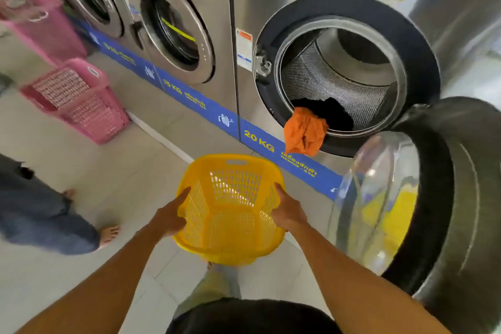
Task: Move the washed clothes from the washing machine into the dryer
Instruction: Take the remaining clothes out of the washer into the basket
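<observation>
A laundromat with a pale tiled floor (151, 127) and a row of steel front-loading machines along the far wall, a blue strip with yellow lettering running along their bases. The nearest washing machine (344, 73), marked 20 KG, stands ahead and to the right with its round door (406, 198) swung wide open toward the viewer, glass bowl facing left. Inside the perforated drum, dark clothes (330, 114) lie at the bottom near the front. An orange garment (305, 131) hangs out over the lower lip of the opening, draping down the front of the machine.

Low in the centre, a person holds an empty yellow plastic laundry basket (230, 209) in front of them, tilted so its open mouth faces the viewer. The left hand (169, 218) grips the basket's left rim, fingers curled around the edge with one finger stretched along it. The right hand (288, 210) grips the right rim, fingers closed over it. Both bare forearms reach in from the bottom of the view.

To the left, two pink laundry baskets (78, 100) sit on the floor beside the other machines, whose doors are closed. At the left edge, another person's bare feet (108, 234) and dark trouser legs are visible.
</observation>
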`<state>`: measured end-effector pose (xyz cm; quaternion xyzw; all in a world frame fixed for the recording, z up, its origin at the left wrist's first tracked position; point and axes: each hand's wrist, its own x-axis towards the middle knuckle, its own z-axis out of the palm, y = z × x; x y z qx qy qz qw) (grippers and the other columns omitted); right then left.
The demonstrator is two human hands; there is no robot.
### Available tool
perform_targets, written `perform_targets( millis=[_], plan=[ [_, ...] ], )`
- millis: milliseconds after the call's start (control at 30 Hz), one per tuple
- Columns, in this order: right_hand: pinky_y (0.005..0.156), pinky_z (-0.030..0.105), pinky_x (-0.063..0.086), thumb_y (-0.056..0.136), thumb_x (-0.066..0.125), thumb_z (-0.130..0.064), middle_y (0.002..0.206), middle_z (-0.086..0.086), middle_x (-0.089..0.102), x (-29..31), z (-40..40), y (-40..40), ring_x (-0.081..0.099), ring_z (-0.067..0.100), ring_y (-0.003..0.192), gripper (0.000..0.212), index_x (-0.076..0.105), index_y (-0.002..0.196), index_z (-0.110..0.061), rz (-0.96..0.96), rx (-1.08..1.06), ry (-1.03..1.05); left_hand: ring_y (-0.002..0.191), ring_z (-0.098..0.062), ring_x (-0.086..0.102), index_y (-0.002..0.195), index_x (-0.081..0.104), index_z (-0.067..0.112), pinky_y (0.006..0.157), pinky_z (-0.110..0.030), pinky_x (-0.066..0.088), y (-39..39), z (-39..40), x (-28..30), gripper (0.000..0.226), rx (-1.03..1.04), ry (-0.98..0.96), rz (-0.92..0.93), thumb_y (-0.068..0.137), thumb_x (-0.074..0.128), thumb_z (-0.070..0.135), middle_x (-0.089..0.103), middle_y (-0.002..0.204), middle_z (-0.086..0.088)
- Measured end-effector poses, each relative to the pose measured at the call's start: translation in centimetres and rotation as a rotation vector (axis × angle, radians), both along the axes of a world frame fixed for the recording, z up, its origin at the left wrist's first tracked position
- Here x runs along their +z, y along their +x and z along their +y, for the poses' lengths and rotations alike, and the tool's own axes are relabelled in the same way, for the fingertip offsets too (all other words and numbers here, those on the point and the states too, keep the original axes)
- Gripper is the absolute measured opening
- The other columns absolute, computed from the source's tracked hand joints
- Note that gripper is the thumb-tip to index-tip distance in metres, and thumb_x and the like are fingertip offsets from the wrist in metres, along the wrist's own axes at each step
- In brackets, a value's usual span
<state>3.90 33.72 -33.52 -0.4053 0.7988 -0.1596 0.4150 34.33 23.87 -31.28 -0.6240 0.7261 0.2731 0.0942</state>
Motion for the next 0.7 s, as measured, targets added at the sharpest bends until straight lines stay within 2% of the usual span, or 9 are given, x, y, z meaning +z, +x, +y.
perform_targets(
  millis=[100, 200, 267, 333, 433, 500, 567, 633, 700],
  plan=[
    [0.093, 0.040, 0.054, 0.086, 0.054, -0.018, 0.133, 0.011, 0.061, 0.4, -1.8, 0.3, 0.063, 0.033, 0.115, 0.085, 0.012, 0.154, -0.049, -0.039, -0.129, 0.013, 0.113, -0.035, 0.062, 0.150, 0.001, 0.046, 0.089, -0.036, 0.050, -1.3, -5.3, 1.1, 0.099, -0.085, 0.042, 0.029, 0.079, 0.060, 0.012, 0.057, 0.137, -0.015],
    [0.085, 0.037, 0.055, 0.083, 0.053, -0.013, 0.124, 0.012, 0.066, 0.3, -3.7, 0.5, 0.066, 0.033, 0.106, 0.089, 0.013, 0.153, -0.050, -0.063, -0.234, 0.012, 0.114, -0.037, 0.061, 0.128, 0.001, 0.080, 0.093, -0.042, 0.051, -1.1, -11.9, 0.1, 0.104, -0.189, 0.090, 0.083, 0.067, 0.063, 0.023, 0.059, 0.133, -0.019],
    [0.077, 0.034, 0.052, 0.085, 0.053, -0.011, 0.119, 0.015, 0.067, 0.0, -4.0, 1.1, 0.067, 0.034, 0.100, 0.088, 0.013, 0.154, -0.049, -0.107, -0.289, -0.001, 0.113, -0.038, 0.062, 0.114, -0.005, 0.089, 0.092, -0.045, 0.051, -1.0, -15.2, -1.5, 0.104, -0.248, 0.078, 0.029, 0.063, 0.062, 0.029, 0.061, 0.130, -0.019],
    [0.072, 0.031, 0.048, 0.085, 0.052, -0.010, 0.115, 0.016, 0.068, -0.3, -4.1, 1.5, 0.067, 0.034, 0.094, 0.087, 0.014, 0.154, -0.048, -0.152, -0.345, 0.004, 0.110, -0.037, 0.064, 0.127, -0.002, 0.080, 0.090, -0.044, 0.052, -1.9, -17.5, -1.9, 0.103, -0.273, 0.094, -0.022, 0.065, 0.061, 0.029, 0.063, 0.127, -0.019],
    [0.073, 0.034, 0.053, 0.083, 0.052, -0.007, 0.120, 0.016, 0.068, -2.0, -4.5, 1.5, 0.068, 0.034, 0.090, 0.089, 0.016, 0.153, -0.048, -0.188, -0.441, 0.002, 0.108, -0.037, 0.065, 0.145, 0.004, 0.051, 0.089, -0.044, 0.052, -5.3, -19.2, -0.6, 0.103, -0.361, 0.148, -0.057, 0.058, 0.053, 0.026, 0.062, 0.129, -0.022],
    [0.072, 0.040, 0.059, 0.081, 0.052, -0.005, 0.113, 0.018, 0.069, -3.3, -4.7, 1.5, 0.069, 0.037, 0.084, 0.090, 0.019, 0.153, -0.047, -0.222, -0.521, -0.008, 0.102, -0.036, 0.066, 0.147, 0.006, 0.048, 0.082, -0.040, 0.054, -7.8, -19.7, 0.4, 0.103, -0.395, 0.173, -0.092, 0.058, 0.052, 0.022, 0.063, 0.126, -0.021],
    [0.073, 0.046, 0.060, 0.081, 0.052, -0.003, 0.105, 0.019, 0.069, -4.1, -5.2, 0.9, 0.069, 0.039, 0.082, 0.090, 0.020, 0.153, -0.046, -0.248, -0.569, -0.009, 0.101, -0.036, 0.067, 0.150, 0.010, 0.045, 0.073, -0.033, 0.051, -10.5, -20.2, 0.8, 0.095, -0.450, 0.177, -0.149, 0.073, 0.056, 0.015, 0.062, 0.129, -0.018],
    [0.076, 0.045, 0.059, 0.084, 0.052, -0.004, 0.111, 0.019, 0.068, -4.8, -6.0, 0.1, 0.068, 0.039, 0.088, 0.087, 0.019, 0.154, -0.044, -0.226, -0.584, 0.009, 0.103, -0.037, 0.066, 0.150, 0.016, 0.046, 0.070, -0.030, 0.049, -12.7, -21.6, 0.3, 0.081, -0.474, 0.173, -0.166, 0.087, 0.052, 0.010, 0.059, 0.135, -0.016],
    [0.081, 0.042, 0.057, 0.086, 0.053, -0.005, 0.120, 0.019, 0.066, -5.5, -6.9, -1.0, 0.067, 0.040, 0.097, 0.085, 0.019, 0.155, -0.041, -0.200, -0.583, 0.013, 0.104, -0.033, 0.066, 0.149, 0.022, 0.049, 0.074, -0.030, 0.051, -14.6, -23.5, -0.5, 0.072, -0.503, 0.191, -0.169, 0.092, 0.047, 0.012, 0.053, 0.143, -0.010]
  ],
)
